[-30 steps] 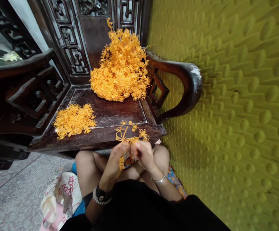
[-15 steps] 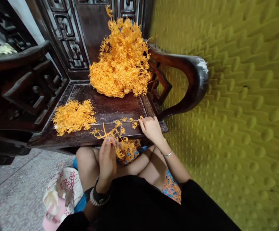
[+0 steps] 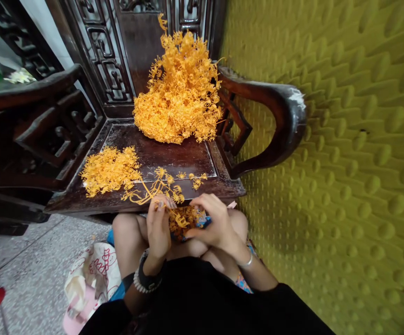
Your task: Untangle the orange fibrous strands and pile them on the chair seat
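Note:
My left hand (image 3: 159, 228) pinches an orange plastic sprig (image 3: 153, 188) that sticks up over the front edge of the dark wooden chair seat (image 3: 174, 158). My right hand (image 3: 211, 222) is curled beside it, fingertips in a small clump of orange pieces (image 3: 184, 217) lying on my lap. A tall heap of the same orange sprigs (image 3: 179, 97) rests at the back of the seat. A flatter pile of small orange pieces (image 3: 110, 170) lies at the seat's front left. Loose bits (image 3: 196, 179) lie near the front edge.
The chair's curved armrest (image 3: 278, 116) juts out to the right, close to a yellow-green bumpy wall (image 3: 344, 163). A carved chair back (image 3: 118, 51) rises behind the heap. A patterned bag (image 3: 90, 279) lies on the speckled floor at my left knee.
My right hand has drawn back from the seat's front edge to my lap, beside my left hand. The sprig in my left hand has shifted slightly.

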`<state>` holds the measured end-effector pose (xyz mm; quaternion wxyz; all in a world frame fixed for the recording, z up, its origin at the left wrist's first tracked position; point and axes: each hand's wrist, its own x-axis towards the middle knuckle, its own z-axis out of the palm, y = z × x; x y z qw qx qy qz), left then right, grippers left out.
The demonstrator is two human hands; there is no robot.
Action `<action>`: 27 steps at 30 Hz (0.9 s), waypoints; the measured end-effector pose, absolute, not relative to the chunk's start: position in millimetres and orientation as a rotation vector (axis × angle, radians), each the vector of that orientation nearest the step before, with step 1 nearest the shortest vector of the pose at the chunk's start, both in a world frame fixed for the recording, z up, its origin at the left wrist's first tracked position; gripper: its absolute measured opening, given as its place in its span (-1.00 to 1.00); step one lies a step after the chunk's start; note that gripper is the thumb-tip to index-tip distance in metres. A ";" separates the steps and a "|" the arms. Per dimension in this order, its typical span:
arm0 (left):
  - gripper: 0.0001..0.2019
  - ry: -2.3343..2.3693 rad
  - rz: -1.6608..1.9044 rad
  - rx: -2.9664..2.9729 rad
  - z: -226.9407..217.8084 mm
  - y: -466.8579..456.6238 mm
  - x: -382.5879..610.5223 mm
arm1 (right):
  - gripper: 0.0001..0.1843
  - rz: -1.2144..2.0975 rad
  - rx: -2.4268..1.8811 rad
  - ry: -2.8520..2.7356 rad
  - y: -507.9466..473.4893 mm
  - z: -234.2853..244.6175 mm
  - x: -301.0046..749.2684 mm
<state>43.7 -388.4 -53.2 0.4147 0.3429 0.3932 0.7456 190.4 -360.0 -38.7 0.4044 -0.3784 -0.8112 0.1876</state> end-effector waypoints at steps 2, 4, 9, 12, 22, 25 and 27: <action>-0.77 0.909 1.859 0.862 -52.2 -389.9 47.3 | -0.76 0.440 -0.925 -2.064 -378.4 -41.8 174.1; -0.74 0.868 1.839 0.855 -49.5 -391.6 50.5 | -0.77 0.457 -0.901 -2.041 -387.0 -47.9 163.4; -0.73 0.823 1.748 0.785 -45.4 -394.0 52.9 | -0.81 0.618 -0.934 -1.923 -390.2 -53.0 160.1; -0.77 0.893 1.766 0.858 -49.0 -394.8 54.2 | -0.78 0.712 -0.998 -1.861 -394.2 -49.6 161.7; -0.79 1.066 1.848 0.912 -50.2 -398.3 55.5 | -0.68 0.712 -1.087 -1.695 -404.1 -55.3 151.0; -0.70 0.855 1.725 0.744 -39.2 -404.2 60.9 | -0.60 0.685 -1.031 -1.513 -407.0 -52.9 142.7; -0.65 0.690 1.617 0.638 -32.1 -409.1 62.1 | -0.56 0.678 -0.980 -1.295 -405.5 -44.8 144.1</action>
